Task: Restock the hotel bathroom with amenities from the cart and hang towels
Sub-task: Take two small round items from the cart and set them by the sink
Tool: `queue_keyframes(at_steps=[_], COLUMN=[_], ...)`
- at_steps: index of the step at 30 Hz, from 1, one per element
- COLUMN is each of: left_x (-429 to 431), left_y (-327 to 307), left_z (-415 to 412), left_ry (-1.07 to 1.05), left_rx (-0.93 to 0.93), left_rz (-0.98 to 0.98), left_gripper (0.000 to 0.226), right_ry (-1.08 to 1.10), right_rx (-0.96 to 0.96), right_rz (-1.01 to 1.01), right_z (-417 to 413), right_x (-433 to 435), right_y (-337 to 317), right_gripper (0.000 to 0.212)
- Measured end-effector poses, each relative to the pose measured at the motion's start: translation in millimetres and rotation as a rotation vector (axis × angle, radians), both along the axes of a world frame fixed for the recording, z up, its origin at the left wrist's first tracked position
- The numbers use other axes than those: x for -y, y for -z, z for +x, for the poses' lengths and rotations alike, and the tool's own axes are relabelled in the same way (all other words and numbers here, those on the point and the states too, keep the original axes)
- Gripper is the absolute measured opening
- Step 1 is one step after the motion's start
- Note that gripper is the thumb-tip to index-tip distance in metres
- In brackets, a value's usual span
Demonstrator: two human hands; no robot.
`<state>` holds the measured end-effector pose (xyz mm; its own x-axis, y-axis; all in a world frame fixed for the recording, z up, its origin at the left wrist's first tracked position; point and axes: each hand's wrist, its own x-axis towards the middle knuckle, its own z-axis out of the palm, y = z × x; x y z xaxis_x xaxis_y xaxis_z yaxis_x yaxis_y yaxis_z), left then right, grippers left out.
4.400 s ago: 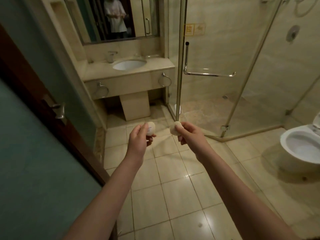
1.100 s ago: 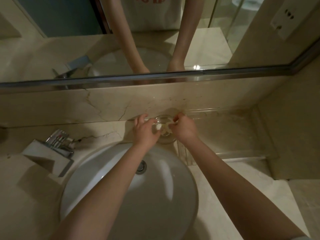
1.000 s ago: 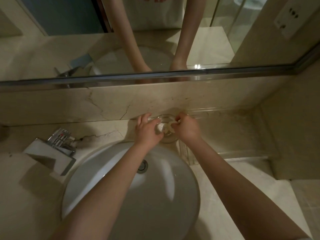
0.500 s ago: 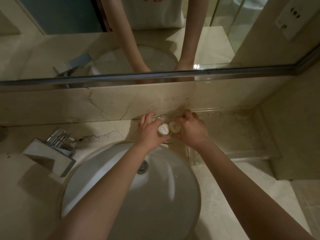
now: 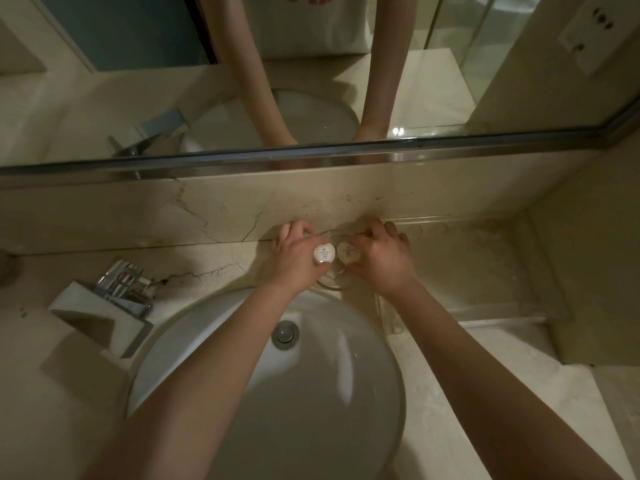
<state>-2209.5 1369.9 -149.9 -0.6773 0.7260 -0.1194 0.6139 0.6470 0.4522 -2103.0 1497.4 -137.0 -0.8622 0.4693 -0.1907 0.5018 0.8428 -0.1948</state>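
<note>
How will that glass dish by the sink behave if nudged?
Glass dish: probably rigid and breakable, being clear glass. On the polished counter it likely slides rather than tips, being low and wide. It sits at the sink edge, so push gently.

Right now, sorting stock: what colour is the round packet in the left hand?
The round packet is white with dark print; head view.

Marble counter (image 5: pixel 491 396) bears faucet (image 5: pixel 104 306), glass dish (image 5: pixel 333 286), clear tray (image 5: pixel 491 271).

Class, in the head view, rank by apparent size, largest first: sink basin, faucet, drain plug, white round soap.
1. sink basin
2. faucet
3. drain plug and white round soap: nearly alike, so left unranked.
</note>
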Motion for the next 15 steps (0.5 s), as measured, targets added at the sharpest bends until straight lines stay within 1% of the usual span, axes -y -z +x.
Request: queue_keyframes(at_steps=[3, 6, 10, 12, 15], left_x=[-2.8, -4.2, -3.2, -2.5, 0.0], left_y=[0.2, 2.3, 5.6, 5.3, 2.5], left_z=[3.5, 3.9, 5.1, 5.9, 5.6], left_ry=[0.006, -0.019, -0.040, -0.039, -0.044], left_rx=[0.002, 0.019, 0.022, 0.025, 0.040], left_rz=[0.016, 0.023, 0.053, 0.055, 0.059], left_gripper=[0.040, 0.039, 0.040, 0.044, 0.056], right_ry=[0.019, 0.042, 0.038, 0.037, 0.031], right_rx=[-0.023, -0.093, -0.081, -0.104, -0.092], right_rz=[-0.005, 0.001, -0.007, -0.004, -0.016], right_z=[1.2, 1.3, 0.6, 1.6, 5.2], right_x=[2.2, 2.7, 1.7, 0.9, -0.5], right_y=[2.2, 5.4, 6.2, 6.9, 5.1], right_gripper=[0.051, 0.050, 0.051, 0.052, 0.057])
